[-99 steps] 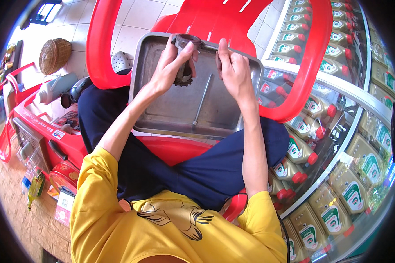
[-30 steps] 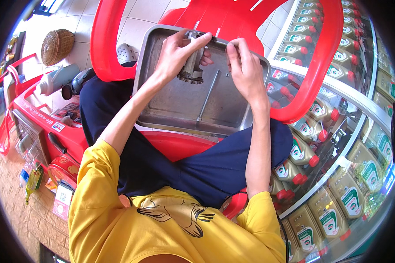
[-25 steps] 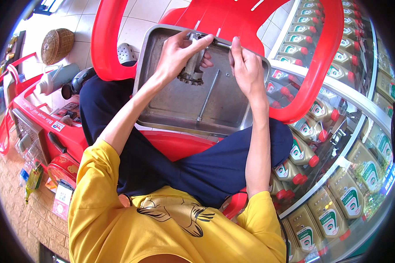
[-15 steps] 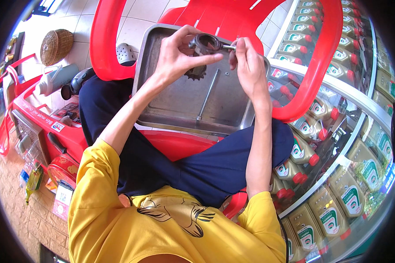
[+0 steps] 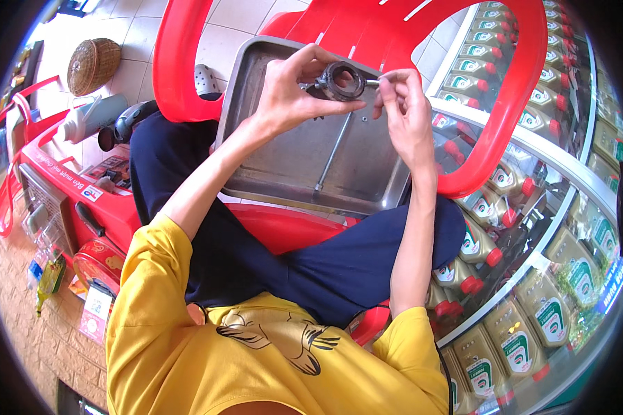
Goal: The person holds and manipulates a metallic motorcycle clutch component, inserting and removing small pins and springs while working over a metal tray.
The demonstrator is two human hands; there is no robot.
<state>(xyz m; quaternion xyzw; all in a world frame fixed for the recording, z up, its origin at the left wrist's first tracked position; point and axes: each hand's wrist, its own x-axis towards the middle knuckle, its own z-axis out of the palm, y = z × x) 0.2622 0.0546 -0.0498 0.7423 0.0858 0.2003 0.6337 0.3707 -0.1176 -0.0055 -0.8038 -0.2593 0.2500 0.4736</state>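
Observation:
My left hand [image 5: 284, 90] is closed round a dark, greasy ring-shaped metal part [image 5: 342, 81], its round opening turned up toward me. A thin, bright metal bolt [image 5: 372, 81] sticks out from the ring's right side. At its outer end my right hand [image 5: 405, 114] pinches it between thumb and fingers. Beneath both hands a worn metal tray [image 5: 270, 169] rests by my knees. Inside it lie a long steel rod [image 5: 333, 152] with a head at its near end and a small nut [image 5: 365, 118]. The left hand covers part of the tray.
A red plastic chair [image 5: 311, 24] stands behind the tray. Along the right, a glass case [image 5: 505, 124] holds rows of gold bottles [image 5: 516, 349] with red caps. To the left are a red table [image 5: 111, 214], a pale blue flask [image 5: 93, 119] and a woven basket [image 5: 93, 66].
The ring has tilted so its opening faces me more, and both hands have shifted slightly right and down with it. A toothed sprocket, earlier visible beneath the left hand, is now out of sight.

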